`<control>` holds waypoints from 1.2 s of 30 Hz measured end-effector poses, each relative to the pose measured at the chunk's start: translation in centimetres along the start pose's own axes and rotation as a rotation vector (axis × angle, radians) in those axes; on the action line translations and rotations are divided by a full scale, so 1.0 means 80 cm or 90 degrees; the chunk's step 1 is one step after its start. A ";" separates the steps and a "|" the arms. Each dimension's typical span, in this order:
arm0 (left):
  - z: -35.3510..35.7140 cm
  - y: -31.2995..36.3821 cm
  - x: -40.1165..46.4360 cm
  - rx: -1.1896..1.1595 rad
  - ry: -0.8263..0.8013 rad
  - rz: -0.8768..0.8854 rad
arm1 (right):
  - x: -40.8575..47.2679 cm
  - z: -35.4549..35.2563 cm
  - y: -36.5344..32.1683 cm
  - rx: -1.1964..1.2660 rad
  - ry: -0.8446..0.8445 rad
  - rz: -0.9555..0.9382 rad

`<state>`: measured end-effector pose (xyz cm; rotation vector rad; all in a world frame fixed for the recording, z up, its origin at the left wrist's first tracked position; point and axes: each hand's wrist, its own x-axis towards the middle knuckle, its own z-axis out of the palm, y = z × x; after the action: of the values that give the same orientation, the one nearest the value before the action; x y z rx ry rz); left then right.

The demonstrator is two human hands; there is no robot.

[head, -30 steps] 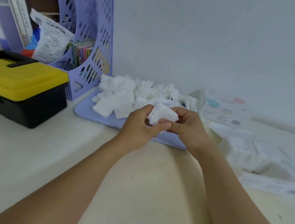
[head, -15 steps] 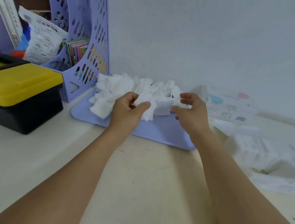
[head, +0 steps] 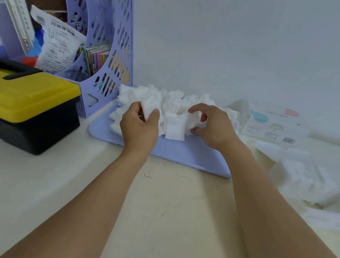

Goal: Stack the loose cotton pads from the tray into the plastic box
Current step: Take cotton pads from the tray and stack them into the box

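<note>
My left hand (head: 139, 125) pinches a few cotton pads (head: 151, 105) above the tray (head: 185, 152); my right hand (head: 210, 126), fingers curled over the pile, holds nothing I can make out. Loosely pinched, the pads could slip.

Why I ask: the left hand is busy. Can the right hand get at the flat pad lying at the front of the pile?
Probably yes. The right hand hovers beside that flat pad on the tray, fingers curled and seemingly empty, with nothing between them.

I take this for a home desk or small office corner: a lilac file rack (head: 103, 35) stuffed with booklets and papers, a yellow-lidded toolbox (head: 22, 102) beside it, all on a cream tabletop (head: 30, 176) against a plain white wall (head: 239, 41).
</note>
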<state>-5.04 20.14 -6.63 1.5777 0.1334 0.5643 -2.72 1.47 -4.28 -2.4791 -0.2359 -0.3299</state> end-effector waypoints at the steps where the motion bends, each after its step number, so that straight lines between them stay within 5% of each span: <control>1: 0.001 0.000 -0.002 0.010 -0.010 0.005 | 0.000 -0.001 0.000 -0.017 -0.002 0.001; 7: 0.010 -0.001 -0.009 0.038 -0.064 0.056 | 0.004 -0.008 0.004 0.010 -0.015 0.014; 12: 0.011 0.004 -0.011 -0.088 -0.097 -0.015 | 0.006 -0.014 0.004 -0.036 -0.051 0.034; 16: 0.012 0.010 -0.016 -0.172 -0.128 -0.093 | 0.003 -0.039 -0.005 -0.107 0.008 0.041; 19: 0.018 0.013 -0.024 -0.125 -0.152 -0.040 | -0.011 -0.082 -0.017 -0.163 0.094 0.027; 22: 0.026 0.016 -0.038 -0.121 -0.199 -0.029 | -0.039 -0.122 -0.029 0.030 0.124 0.041; 26: 0.033 0.020 -0.051 -0.232 -0.283 -0.138 | -0.091 -0.102 -0.027 0.507 -0.044 0.104; 36: 0.032 0.033 -0.078 -0.331 -0.469 -0.267 | -0.134 -0.059 -0.011 0.571 -0.014 0.150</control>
<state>-10.04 14.92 -5.78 1.1121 -0.2231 -0.3116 -14.00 -1.68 -3.20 -1.5997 -0.0683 -0.0631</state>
